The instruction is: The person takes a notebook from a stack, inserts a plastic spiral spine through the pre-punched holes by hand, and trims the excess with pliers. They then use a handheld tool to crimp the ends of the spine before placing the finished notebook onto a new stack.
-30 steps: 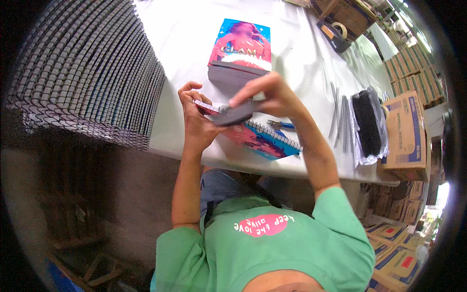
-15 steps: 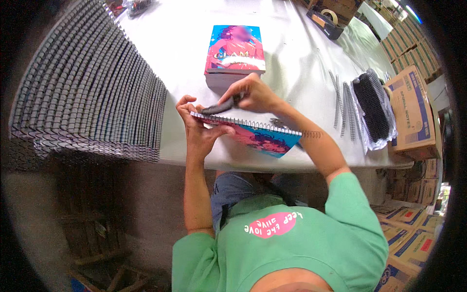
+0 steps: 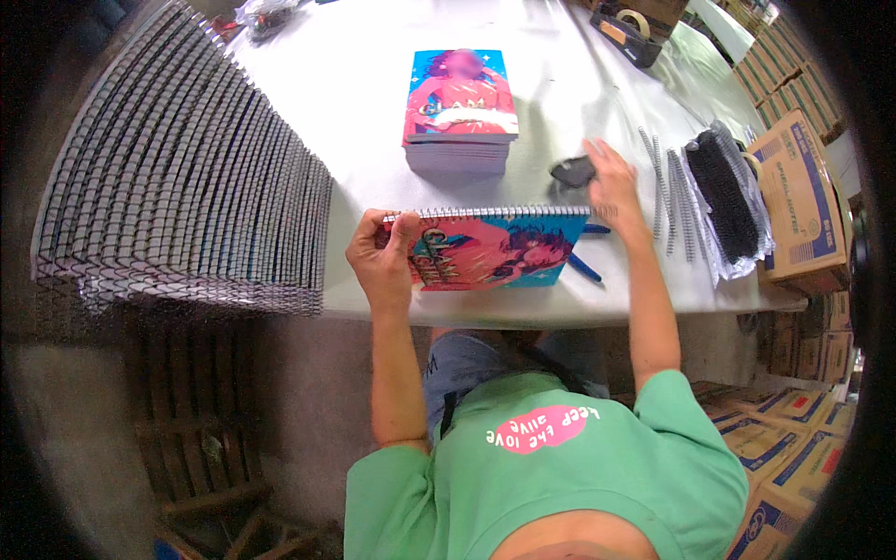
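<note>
Left fingers (image 3: 397,231) clamped on spiral notebook (image 3: 495,247) corner, right hand (image 3: 611,182) spread, touching dark tool (image 3: 573,171)

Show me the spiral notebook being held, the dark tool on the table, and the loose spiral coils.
spiral notebook (image 3: 495,250), head view, middle of its colourful cover.
dark tool (image 3: 571,171), head view, its body left of the right hand.
loose spiral coils (image 3: 674,191), head view, mid-length of the grey coils.

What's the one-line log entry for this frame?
left hand: grips spiral notebook corner | right hand: on dark tool | table: notebook stack, loose spirals
</note>
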{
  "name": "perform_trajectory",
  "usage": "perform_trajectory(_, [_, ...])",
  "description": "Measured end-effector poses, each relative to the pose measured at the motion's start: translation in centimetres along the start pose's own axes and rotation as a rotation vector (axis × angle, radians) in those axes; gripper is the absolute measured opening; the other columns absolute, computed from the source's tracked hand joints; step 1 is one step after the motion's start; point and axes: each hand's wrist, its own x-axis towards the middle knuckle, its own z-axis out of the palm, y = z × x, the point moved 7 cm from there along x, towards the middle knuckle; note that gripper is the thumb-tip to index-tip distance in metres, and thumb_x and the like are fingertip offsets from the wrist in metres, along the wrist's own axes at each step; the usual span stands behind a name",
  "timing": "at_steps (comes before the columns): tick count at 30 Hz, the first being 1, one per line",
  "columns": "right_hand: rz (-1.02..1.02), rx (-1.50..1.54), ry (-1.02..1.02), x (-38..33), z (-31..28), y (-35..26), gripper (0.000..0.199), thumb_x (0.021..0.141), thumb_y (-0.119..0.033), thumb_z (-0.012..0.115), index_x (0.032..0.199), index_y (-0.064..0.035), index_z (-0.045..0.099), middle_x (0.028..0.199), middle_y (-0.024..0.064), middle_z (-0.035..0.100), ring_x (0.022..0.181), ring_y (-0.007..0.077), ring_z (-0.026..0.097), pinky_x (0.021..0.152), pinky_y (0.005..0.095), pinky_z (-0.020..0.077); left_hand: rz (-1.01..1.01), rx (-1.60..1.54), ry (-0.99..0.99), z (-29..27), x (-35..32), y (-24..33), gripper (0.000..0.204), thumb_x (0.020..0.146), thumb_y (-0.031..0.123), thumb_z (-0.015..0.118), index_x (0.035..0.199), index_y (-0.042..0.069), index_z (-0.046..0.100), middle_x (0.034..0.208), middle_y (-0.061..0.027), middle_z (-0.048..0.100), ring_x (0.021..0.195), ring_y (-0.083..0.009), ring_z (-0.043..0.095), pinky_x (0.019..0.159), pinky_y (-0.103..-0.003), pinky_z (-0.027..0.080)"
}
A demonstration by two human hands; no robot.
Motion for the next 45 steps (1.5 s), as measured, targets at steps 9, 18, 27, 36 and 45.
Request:
perform_trajectory(9, [-0.069,0.056,-0.161,-13.0,-0.6,-5.8,0.062,0.088,-0.034,0.051,0.141,-0.012,0.028,0.13,0.0156,0.038,0.118,0.0373,0.035,0.099,0.049,0.0276,0.285,0.239,0.109,1.5,-2.9,6.0,0.027,0.072,0.005,0.074,0.098,0.002,0.068,0.077,-0.001,0.057,0.068,-0.0077,0.052,0.063,-0.02,0.042])
perform_trajectory(18, [-0.12,0.229,-0.012,-10.9,-2.3,-9.5,0.07,0.079,-0.049,0.06,0.136,-0.0146,0.038,0.112,0.0174,0.044,0.097,0.0315,0.044,0.089,0.0427,0.0382,0.725,0.688,0.263,2.9,-3.9,8.5,0.03,0.079,0.008,0.069,0.108,0.002,0.063,0.073,-0.0025,0.053,0.064,-0.0116,0.047,0.056,-0.024,0.038])
perform_trajectory(27, [-0.069,-0.126,0.113,-8.2,0.2,-5.6,0.02,0.079,-0.034,0.063,0.079,-0.0147,0.061,0.089,0.0005,0.054,0.083,0.0211,0.051,0.07,0.0385,0.036,0.545,0.342,0.398,0.5,-4.6,6.7,0.065,0.081,0.01,0.069,0.134,0.001,0.031,0.078,-0.0032,0.049,0.067,-0.0094,0.047,0.059,-0.02,0.041])
perform_trajectory(36, [-0.253,-0.156,-0.151,-12.1,-1.4,-7.1,0.056,0.076,-0.046,0.064,0.125,-0.0227,0.051,0.13,0.0056,0.044,0.119,0.0268,0.042,0.097,0.0526,0.0293,0.763,0.595,0.261,0.9,-6.2,7.1,0.074,0.083,0.008,0.065,0.137,-0.001,0.014,0.081,-0.0091,0.054,0.072,-0.0153,0.055,0.064,-0.024,0.045])
perform_trajectory(45, [-0.317,0.406,0.089,-10.0,-11.8,-18.7,0.049,0.073,-0.022,0.072,0.117,-0.0112,0.053,0.1,0.0081,0.059,0.091,0.0265,0.054,0.081,0.0391,0.0405,1.03,0.611,0.224,2.8,-7.2,8.4,0.075,0.079,0.005,0.069,0.133,-0.007,0.019,0.084,-0.011,0.062,0.07,-0.0176,0.058,0.061,-0.028,0.048])
